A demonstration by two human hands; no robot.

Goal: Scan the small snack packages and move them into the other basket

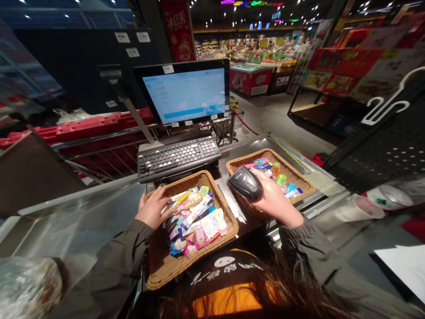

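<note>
My right hand [274, 199] is closed around a dark handheld barcode scanner [245, 182], held between two wicker baskets. My left hand [153, 207] reaches into the nearer left wicker basket [172, 270], its fingers resting on a heap of small colourful packets [194, 219]; whether it grips one I cannot tell. The right wicker basket [300, 179] holds several more small items [277, 175].
A keyboard [177, 157] and a lit screen [186, 93] stand behind the baskets on the steel checkout counter [86, 217]. Red stacked baskets [83, 128] and rails lie left. A black pegboard stand [392, 150], cups [360, 208] and white paper [403, 266] are at right.
</note>
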